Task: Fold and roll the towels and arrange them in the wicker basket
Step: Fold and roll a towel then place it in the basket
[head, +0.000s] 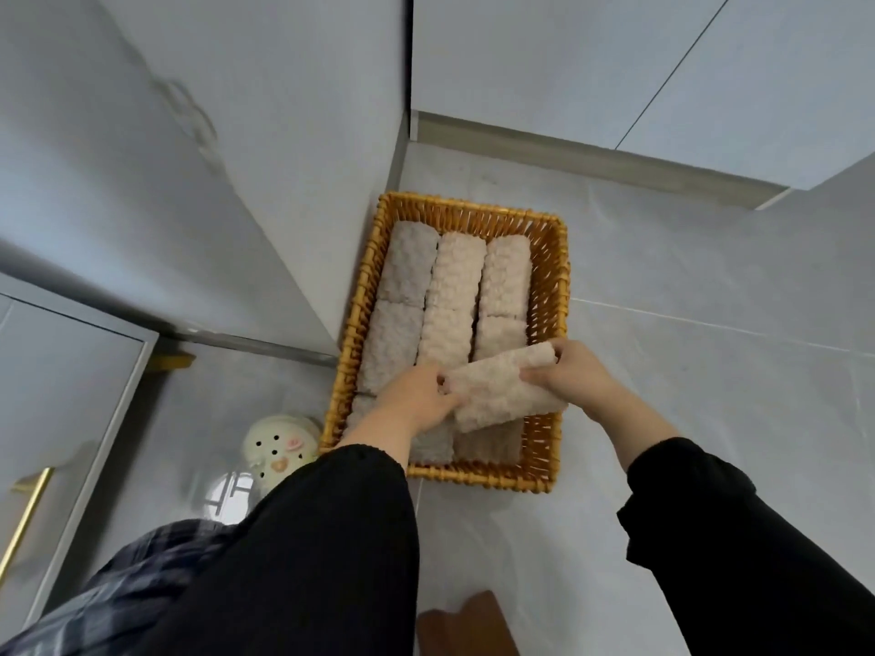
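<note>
1. Head view, looking down: the left hand (416,395) holds one end of a rolled towel (502,390), with its fingers curled round it.
2. The right hand (563,371) holds the other end the same way, fingers wrapped over the top.
3. Between the two hands, the rolled towel is a bit slanted, over the near part of the basket (551,286). I cannot tell if it touches the rolls under it.
4. It looks fluffy and soft, so it is likely light and will squash when squeezed. It should not slip, but it could come unrolled.
5. I think a good hold is round the roll near both ends, with fingers on the loose edge so it stays shut.
6. Other towels (454,286) lie rolled in the basket, side by side in three rows, packed close. More rolls lie under the hands.
7. Black sleeves (331,537) cover both arms.
8. The basket sits on a pale tiled floor (686,324), in a corner next to white cupboards (284,158).
9. A round cream thing with holes (279,447) is on the floor just left of the basket.
</note>
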A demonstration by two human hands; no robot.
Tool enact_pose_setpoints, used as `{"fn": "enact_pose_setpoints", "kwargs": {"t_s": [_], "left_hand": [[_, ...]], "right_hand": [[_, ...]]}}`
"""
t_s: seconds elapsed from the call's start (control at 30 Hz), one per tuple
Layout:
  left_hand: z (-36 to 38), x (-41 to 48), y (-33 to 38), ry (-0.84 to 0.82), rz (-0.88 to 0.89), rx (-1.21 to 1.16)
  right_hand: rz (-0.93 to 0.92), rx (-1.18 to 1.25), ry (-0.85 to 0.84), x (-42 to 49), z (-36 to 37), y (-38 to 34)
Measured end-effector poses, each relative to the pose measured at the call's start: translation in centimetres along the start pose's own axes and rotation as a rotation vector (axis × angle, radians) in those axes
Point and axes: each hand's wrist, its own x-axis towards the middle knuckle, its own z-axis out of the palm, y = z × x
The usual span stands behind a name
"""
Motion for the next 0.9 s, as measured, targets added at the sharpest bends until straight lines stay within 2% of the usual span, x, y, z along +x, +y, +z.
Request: {"fn": "enact_pose_setpoints", "kwargs": {"t_s": [0.07,0.17,0.27,0.33,0.43,0.53,0.63,0.7,0.77,0.83,0.9], "left_hand": [[1.1,0.1,-1.3,-0.123,0.011,0.274],[2.6,0.1,-3.6,-0.353,-0.013,0.483],[3.2,0.3,-5.0,-0.434,0.000,0.544],[3.4,0.4,-5.5,-0.462,0.025,0.582],[3.4,0.3,-6.3,-0.463,0.014,0.601],[3.3,0.3,-6.6,-0.456,0.017,0.595],[3.2,0.3,-6.7,-0.449,0.024,0.586],[3.1,0.2,-6.6,-0.447,0.028,0.586],[3.1,0.3,-6.5,-0.440,0.030,0.578],[3.2,0.4,-6.6,-0.435,0.028,0.570],[3.2,0.4,-6.6,-0.436,0.029,0.567]], "right_hand": [[-0.033,-0.282,0.056,-0.1,0.6,0.6],[0.007,-0.419,0.042,-0.2,1.8,1.6],[0.021,-0.418,0.050,-0.5,3.2,2.4],[0.053,-0.309,0.057,-0.8,4.5,2.8],[0.197,-0.130,0.067,-0.8,6.5,3.6],[0.228,-0.206,0.058,-0.6,8.2,4.0],[-0.007,-0.521,0.126,-0.9,9.2,4.4],[-0.300,-0.820,0.252,-0.9,9.5,5.2],[-0.569,-0.934,0.305,-0.9,9.6,5.4],[-0.768,-0.918,0.148,-0.8,9.9,5.3],[-0.843,-0.930,-0.067,-0.7,10.2,4.9]]}}
